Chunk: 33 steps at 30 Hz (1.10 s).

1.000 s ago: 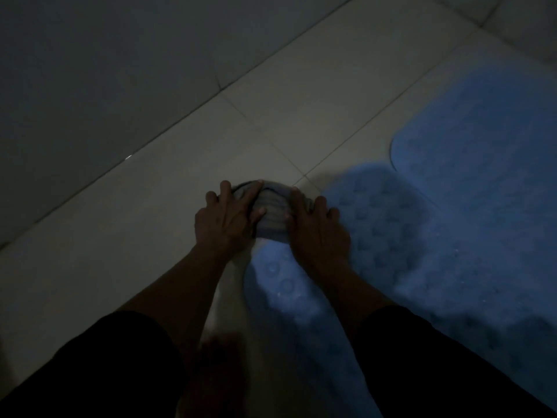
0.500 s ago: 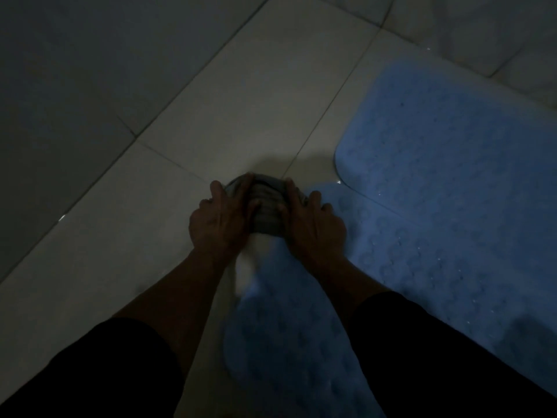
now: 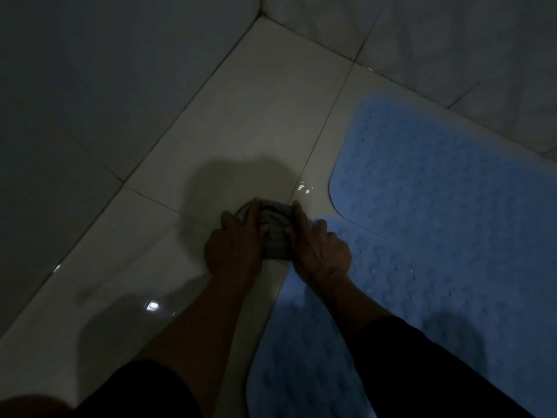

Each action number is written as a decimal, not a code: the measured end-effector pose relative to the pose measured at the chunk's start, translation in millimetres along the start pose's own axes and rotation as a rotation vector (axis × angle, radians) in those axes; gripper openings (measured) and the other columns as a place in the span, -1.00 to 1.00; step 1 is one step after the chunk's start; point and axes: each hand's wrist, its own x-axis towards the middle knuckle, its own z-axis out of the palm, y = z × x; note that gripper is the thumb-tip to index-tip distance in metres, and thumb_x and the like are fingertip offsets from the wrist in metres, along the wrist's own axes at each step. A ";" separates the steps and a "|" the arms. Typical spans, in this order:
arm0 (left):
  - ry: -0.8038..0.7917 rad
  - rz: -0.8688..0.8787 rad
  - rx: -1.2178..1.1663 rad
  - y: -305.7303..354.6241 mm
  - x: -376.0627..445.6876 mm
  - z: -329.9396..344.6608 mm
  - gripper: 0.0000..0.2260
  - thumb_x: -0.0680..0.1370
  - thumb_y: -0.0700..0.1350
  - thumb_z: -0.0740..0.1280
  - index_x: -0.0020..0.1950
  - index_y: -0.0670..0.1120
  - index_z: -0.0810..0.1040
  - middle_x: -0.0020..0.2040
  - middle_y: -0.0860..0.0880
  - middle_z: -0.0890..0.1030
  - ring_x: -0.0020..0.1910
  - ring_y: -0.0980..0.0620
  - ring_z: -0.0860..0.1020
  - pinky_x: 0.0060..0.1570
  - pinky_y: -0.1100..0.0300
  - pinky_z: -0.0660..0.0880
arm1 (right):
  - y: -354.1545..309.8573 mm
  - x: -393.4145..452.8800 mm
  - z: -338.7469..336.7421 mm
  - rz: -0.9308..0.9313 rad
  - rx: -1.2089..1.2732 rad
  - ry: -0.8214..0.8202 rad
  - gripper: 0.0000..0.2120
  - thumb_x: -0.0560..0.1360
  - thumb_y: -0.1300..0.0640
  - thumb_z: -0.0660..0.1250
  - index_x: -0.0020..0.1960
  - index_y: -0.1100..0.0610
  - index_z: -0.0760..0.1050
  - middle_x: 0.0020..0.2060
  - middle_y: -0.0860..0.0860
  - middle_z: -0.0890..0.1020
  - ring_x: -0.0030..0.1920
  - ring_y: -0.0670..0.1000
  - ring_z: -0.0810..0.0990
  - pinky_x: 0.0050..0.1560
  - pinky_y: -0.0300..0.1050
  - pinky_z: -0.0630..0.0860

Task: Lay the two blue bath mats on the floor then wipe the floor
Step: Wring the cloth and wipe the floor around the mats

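Observation:
Two light blue bath mats lie flat on the pale tiled floor [image 3: 256, 122]. The far mat [image 3: 452, 182] is at the right, along the wall. The near mat [image 3: 304, 357] runs from under my right wrist down to the bottom edge. A bunched grey cloth [image 3: 275, 236] sits on the floor at the mats' left edge. My left hand [image 3: 233, 248] grips its left side and my right hand [image 3: 319, 251] grips its right side, thumbs lying across the cloth. Both hands press it down on the tile.
Two tiled walls meet in a corner [image 3: 260, 13] at the top. A small wet glint [image 3: 304, 188] lies just beyond the cloth, and another reflection [image 3: 152, 305] shines on the floor at the lower left. The room is dim.
Both hands have slid the cloth forward along the mats' left edge, towards the wall corner, which has come into view. The grip on the cloth is the same.

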 end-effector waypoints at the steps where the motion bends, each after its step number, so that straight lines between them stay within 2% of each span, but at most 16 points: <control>1: -0.011 0.001 -0.009 -0.3 1.2 -1.9 -0.48 0.66 0.26 0.00 0.58 0.32 -0.13 0.48 -0.21 0.24 0.14 -0.26 0.54 0.05 -0.03 0.48 | 0.2 1.6 -1.2 0.002 0.003 -0.002 -0.43 0.63 -0.28 -0.11 0.57 -0.21 -0.19 0.15 0.17 0.45 -0.06 0.19 0.56 -0.24 -0.01 0.39; 9: 0.004 0.030 0.000 14.5 21.0 -10.4 -0.45 0.64 0.31 -0.03 0.60 0.30 -0.12 0.55 -0.22 0.16 0.20 -0.26 0.52 0.08 -0.05 0.49 | 10.6 30.1 -15.8 -0.003 0.018 -0.032 -0.43 0.64 -0.24 -0.08 0.59 -0.17 -0.15 0.32 0.17 0.38 0.11 0.23 0.54 -0.16 0.02 0.36; 11: -0.001 0.035 0.021 22.5 30.7 -11.8 -0.45 0.64 0.31 -0.05 0.60 0.29 -0.12 0.56 -0.22 0.14 0.21 -0.27 0.51 0.09 -0.05 0.48 | 17.7 41.0 -14.7 -0.033 -0.058 0.067 -0.44 0.65 -0.21 -0.05 0.60 -0.13 -0.04 0.28 0.19 0.45 0.03 0.24 0.59 -0.21 -0.01 0.40; 13: -0.001 0.032 0.028 31.6 41.7 -15.0 -0.45 0.64 0.30 -0.05 0.61 0.27 -0.11 0.56 -0.24 0.14 0.23 -0.29 0.50 0.13 -0.06 0.45 | 22.5 50.6 -18.4 -0.049 -0.080 0.155 -0.47 0.62 -0.21 0.02 0.55 -0.08 0.21 0.11 0.19 0.57 -0.20 0.21 0.65 -0.37 -0.08 0.34; 14: 0.012 0.032 0.040 37.0 46.5 -18.1 -0.45 0.64 0.30 -0.04 0.61 0.26 -0.09 0.54 -0.25 0.16 0.21 -0.29 0.50 0.13 -0.06 0.44 | 26.4 56.9 -18.4 -0.066 -0.086 0.183 -0.48 0.62 -0.20 0.04 0.53 -0.06 0.27 0.07 0.19 0.59 -0.27 0.21 0.64 -0.40 -0.10 0.30; 17: 0.024 0.045 0.078 55.0 61.7 -26.3 -0.46 0.66 0.26 -0.03 0.62 0.22 -0.06 0.50 -0.25 0.20 0.18 -0.29 0.51 0.12 -0.04 0.43 | 38.7 79.5 -27.7 -0.102 -0.057 0.206 -0.48 0.63 -0.19 0.04 0.53 -0.04 0.25 0.11 0.19 0.56 -0.24 0.21 0.63 -0.38 -0.08 0.30; 20: 0.047 0.071 0.131 70.6 82.6 -33.8 -0.45 0.65 0.27 -0.02 0.62 0.22 -0.05 0.47 -0.24 0.24 0.15 -0.29 0.54 0.11 -0.03 0.43 | 49.4 102.9 -38.0 -0.113 -0.049 0.168 -0.46 0.65 -0.20 0.00 0.58 -0.06 0.10 0.22 0.18 0.47 -0.08 0.23 0.61 -0.28 -0.05 0.30; 24: 0.030 0.087 0.166 89.9 110.2 -41.4 -0.43 0.63 0.30 0.00 0.62 0.23 -0.03 0.46 -0.23 0.24 0.11 -0.30 0.56 0.05 -0.03 0.45 | 66.5 131.1 -41.1 -0.108 0.004 0.185 -0.48 0.65 -0.17 0.04 0.56 -0.03 0.19 0.15 0.21 0.53 -0.14 0.25 0.62 -0.30 -0.04 0.30; 30: 0.049 0.092 0.214 115.7 142.4 -42.3 -0.38 0.61 0.30 0.11 0.61 0.25 -0.06 0.39 -0.24 0.30 0.03 -0.27 0.58 -0.14 0.03 0.39 | 90.0 167.5 -50.5 -0.125 0.020 0.218 -0.46 0.65 -0.18 0.02 0.58 -0.02 0.13 0.18 0.22 0.50 -0.04 0.26 0.59 -0.25 0.00 0.34; 31: 0.058 0.092 0.209 120.6 148.5 -42.8 -0.39 0.61 0.31 0.09 0.61 0.25 -0.06 0.39 -0.24 0.30 0.03 -0.27 0.58 -0.13 0.02 0.40 | 92.9 174.9 -50.3 -0.124 0.008 0.232 -0.47 0.65 -0.18 0.02 0.57 -0.02 0.17 0.16 0.21 0.52 -0.06 0.25 0.59 -0.26 -0.02 0.36; 33: 0.060 0.091 0.197 130.5 161.3 -45.5 -0.40 0.61 0.32 0.06 0.61 0.25 -0.06 0.41 -0.25 0.29 0.04 -0.28 0.58 -0.09 0.01 0.45 | 96.9 188.8 -47.0 -0.086 -0.026 0.312 -0.50 0.62 -0.17 0.07 0.48 0.01 0.37 0.02 0.18 0.60 -0.23 0.21 0.61 -0.37 -0.08 0.38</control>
